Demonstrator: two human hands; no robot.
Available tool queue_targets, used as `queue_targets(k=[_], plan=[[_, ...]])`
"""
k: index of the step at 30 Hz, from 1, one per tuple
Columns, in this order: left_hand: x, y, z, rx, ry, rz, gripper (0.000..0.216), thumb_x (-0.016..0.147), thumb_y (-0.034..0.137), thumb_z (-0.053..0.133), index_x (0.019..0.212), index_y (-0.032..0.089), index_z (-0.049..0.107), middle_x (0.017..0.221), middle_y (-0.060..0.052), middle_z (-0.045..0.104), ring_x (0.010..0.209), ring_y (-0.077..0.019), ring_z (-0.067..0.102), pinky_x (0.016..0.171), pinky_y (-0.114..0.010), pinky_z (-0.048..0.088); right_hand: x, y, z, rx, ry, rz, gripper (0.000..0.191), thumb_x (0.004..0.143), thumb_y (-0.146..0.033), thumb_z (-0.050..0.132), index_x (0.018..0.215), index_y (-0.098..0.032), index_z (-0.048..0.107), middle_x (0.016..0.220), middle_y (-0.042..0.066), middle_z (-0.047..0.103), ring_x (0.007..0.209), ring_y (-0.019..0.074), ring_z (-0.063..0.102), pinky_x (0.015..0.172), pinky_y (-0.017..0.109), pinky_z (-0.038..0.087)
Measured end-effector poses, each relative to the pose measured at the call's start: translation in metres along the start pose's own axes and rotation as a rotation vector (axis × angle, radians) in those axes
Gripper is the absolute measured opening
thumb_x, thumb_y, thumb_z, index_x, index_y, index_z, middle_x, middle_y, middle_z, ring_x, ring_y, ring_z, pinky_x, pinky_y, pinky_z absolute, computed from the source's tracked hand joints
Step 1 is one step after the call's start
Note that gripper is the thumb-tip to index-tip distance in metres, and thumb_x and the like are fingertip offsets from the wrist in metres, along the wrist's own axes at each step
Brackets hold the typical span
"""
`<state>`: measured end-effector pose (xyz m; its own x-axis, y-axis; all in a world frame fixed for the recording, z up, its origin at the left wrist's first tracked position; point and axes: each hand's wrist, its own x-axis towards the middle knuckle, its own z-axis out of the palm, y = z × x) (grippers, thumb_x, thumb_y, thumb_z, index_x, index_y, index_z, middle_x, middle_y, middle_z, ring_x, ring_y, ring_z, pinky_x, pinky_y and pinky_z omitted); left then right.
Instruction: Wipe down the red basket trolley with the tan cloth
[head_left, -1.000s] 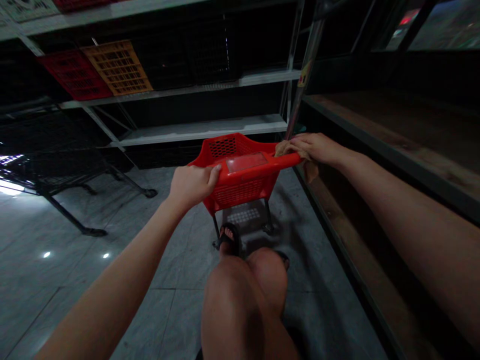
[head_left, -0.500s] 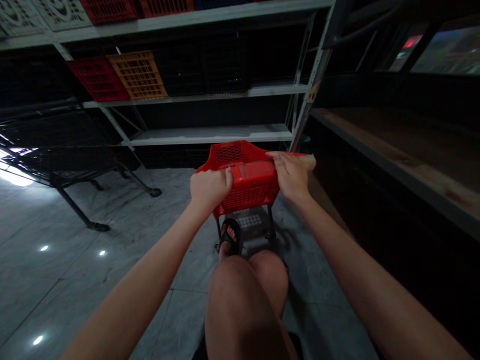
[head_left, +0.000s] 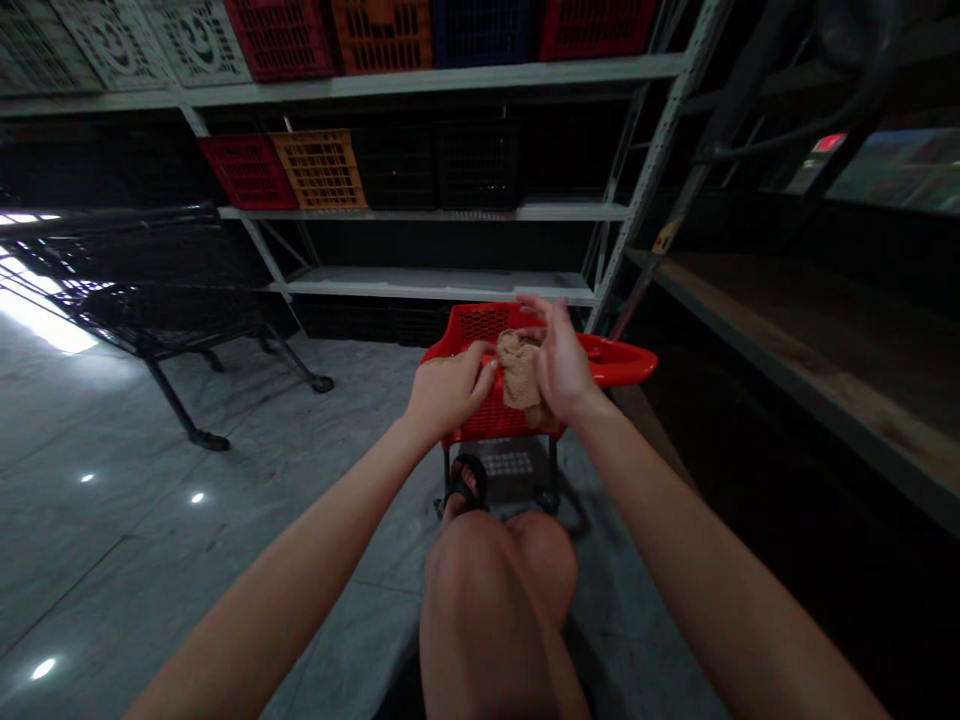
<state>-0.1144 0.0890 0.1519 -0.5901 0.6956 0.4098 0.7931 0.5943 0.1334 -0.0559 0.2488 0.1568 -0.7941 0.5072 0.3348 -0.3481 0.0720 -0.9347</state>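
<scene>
A small red shopping cart (head_left: 491, 418) stands just in front of my knees, its plastic basket perforated. My left hand (head_left: 450, 390) is curled over the left part of its handle, thumb toward the middle. A tan cloth (head_left: 519, 375) hangs bunched over the middle of the handle. My right hand (head_left: 562, 365) holds the cloth against the handle, with some fingers curled at it and others stretched forward; its exact grip is partly hidden. The red handle's right end (head_left: 626, 365) shows bare beyond my right hand.
A dark wire cart (head_left: 165, 310) stands at the left. Behind, a metal shelf rack (head_left: 450, 285) carries coloured plastic crates, among them a yellow crate (head_left: 321, 170). A wooden ledge (head_left: 810, 370) runs along the right. My sandalled foot (head_left: 466, 480) is beside the cart's wheels.
My right hand and the cloth have moved left from the handle's right end to its middle, and the hand has turned on edge. My left hand stays on the handle. The view has shifted slightly.
</scene>
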Motion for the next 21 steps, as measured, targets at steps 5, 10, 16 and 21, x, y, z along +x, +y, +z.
queue_targets(k=[5, 10, 16, 21], plan=[[0.003, 0.023, 0.0, -0.169, 0.069, 0.249, 0.09, 0.094, 0.065, 0.064, 0.16, 0.011, 0.034, 0.167, -0.02, 0.041, 0.153, -0.0305, 0.045, 0.116, -0.042, 0.049, 0.007, -0.01, -0.035, 0.275, -0.041, 0.169, 0.068, 0.09, -0.088, 0.035, 0.12, -0.033, 0.06, 0.123, 0.007, 0.065, 0.106, 0.0257, 0.069, 0.097, 0.049, 0.058], [0.02, 0.049, 0.01, -0.007, 0.009, 0.282, 0.079, 0.096, 0.045, 0.07, 0.157, 0.005, 0.041, 0.161, -0.023, 0.049, 0.145, -0.0327, 0.053, 0.116, -0.044, 0.049, 0.015, -0.007, -0.097, -0.364, 0.079, 0.003, 0.064, 0.1, -0.072, 0.021, 0.118, -0.028, 0.064, 0.129, 0.009, 0.07, 0.112, 0.0258, 0.071, 0.1, 0.048, 0.057], [0.01, 0.059, 0.036, 0.174, 0.156, 0.427, 0.047, 0.105, 0.027, 0.053, 0.147, 0.007, 0.057, 0.157, -0.02, 0.056, 0.148, -0.029, 0.052, 0.125, -0.044, 0.041, 0.017, -0.006, -0.141, -1.559, -0.217, 0.008, 0.053, 0.105, -0.04, 0.034, 0.094, -0.015, 0.08, 0.106, 0.02, 0.08, 0.11, 0.0329, 0.074, 0.098, 0.044, 0.054], [0.018, 0.106, 0.062, 0.226, 0.259, 0.428, 0.046, 0.106, 0.018, 0.044, 0.148, 0.003, 0.057, 0.153, -0.021, 0.059, 0.143, -0.0295, 0.058, 0.121, -0.042, 0.047, 0.012, -0.015, -0.124, -1.87, -0.266, 0.06, 0.056, 0.108, -0.035, 0.029, 0.109, -0.015, 0.082, 0.108, 0.02, 0.08, 0.104, 0.0323, 0.078, 0.082, 0.037, 0.056]])
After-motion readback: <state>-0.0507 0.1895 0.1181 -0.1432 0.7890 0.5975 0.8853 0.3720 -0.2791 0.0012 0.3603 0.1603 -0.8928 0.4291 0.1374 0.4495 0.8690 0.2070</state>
